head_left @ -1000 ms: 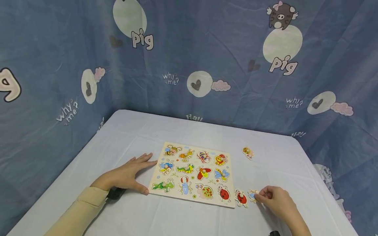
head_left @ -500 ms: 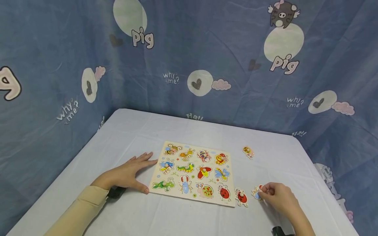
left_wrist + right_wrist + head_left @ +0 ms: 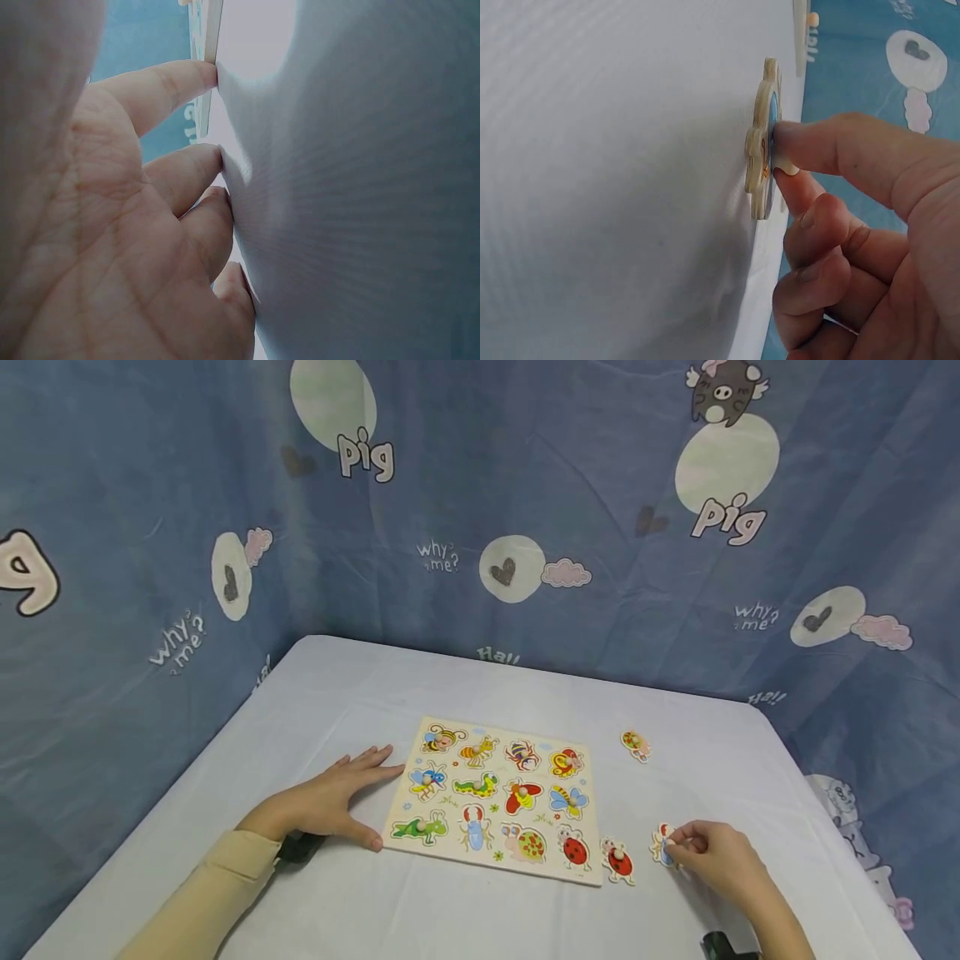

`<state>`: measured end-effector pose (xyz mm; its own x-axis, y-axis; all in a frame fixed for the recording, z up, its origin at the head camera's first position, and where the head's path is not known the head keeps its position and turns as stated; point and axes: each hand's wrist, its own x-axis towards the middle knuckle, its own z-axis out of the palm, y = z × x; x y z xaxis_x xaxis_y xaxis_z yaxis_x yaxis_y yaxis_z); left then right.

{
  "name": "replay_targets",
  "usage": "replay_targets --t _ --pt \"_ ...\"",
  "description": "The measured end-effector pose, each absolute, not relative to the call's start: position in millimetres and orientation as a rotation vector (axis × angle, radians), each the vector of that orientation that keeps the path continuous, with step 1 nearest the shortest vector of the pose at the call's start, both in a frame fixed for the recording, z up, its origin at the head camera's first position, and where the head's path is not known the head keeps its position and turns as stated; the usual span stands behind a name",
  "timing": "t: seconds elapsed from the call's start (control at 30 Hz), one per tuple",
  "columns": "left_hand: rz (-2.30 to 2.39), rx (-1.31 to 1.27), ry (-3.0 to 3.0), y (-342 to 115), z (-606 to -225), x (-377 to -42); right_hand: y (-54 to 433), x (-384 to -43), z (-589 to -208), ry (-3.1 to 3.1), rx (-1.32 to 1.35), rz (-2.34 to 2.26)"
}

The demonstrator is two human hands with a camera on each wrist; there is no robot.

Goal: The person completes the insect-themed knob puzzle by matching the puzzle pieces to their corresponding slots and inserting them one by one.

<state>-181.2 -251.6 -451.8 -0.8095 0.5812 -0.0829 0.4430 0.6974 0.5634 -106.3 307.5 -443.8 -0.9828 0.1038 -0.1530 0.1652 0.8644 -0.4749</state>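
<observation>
A wooden peg puzzle board (image 3: 551,867) with insect pictures lies on the table. My left hand (image 3: 330,802) rests at its left side with fingers spread; the index fingertip (image 3: 204,75) touches the board's edge, and the thumb is by the near left corner. Right of the board, my right hand (image 3: 716,856) pinches the knob of a blue beetle puzzle piece (image 3: 660,847) with red horns. In the right wrist view this piece (image 3: 759,142) is at or just above the cloth; I cannot tell which. A red ladybug piece (image 3: 618,863) lies between the board and that hand.
A snail puzzle piece (image 3: 636,743) lies beyond the board's right side. White cloth covers the table (image 3: 360,685). A blue printed curtain (image 3: 420,635) stands behind it and along the left and right sides.
My right hand has shifted the beetle piece right and slightly away from me, apart from the ladybug piece. The left hand stays at the board; the head view has moved slightly.
</observation>
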Motion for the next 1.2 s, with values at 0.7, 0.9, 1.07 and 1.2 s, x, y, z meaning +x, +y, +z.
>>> replay_targets --t 0.7,0.9,1.07,1.2 --pt "0.751 0.79 2.663 -253 -456 -183 300 -115 -433 2.933 0.093 -0.796" --pt "0.754 0.777 2.665 -251 -454 -182 280 -124 -422 2.922 -0.015 -0.859" --pt "0.759 0.784 2.659 -250 -452 -181 257 -131 -415 2.882 -0.084 -0.915" --pt "0.763 0.775 2.656 -251 -452 -181 241 -137 -411 2.859 -0.168 -0.943"
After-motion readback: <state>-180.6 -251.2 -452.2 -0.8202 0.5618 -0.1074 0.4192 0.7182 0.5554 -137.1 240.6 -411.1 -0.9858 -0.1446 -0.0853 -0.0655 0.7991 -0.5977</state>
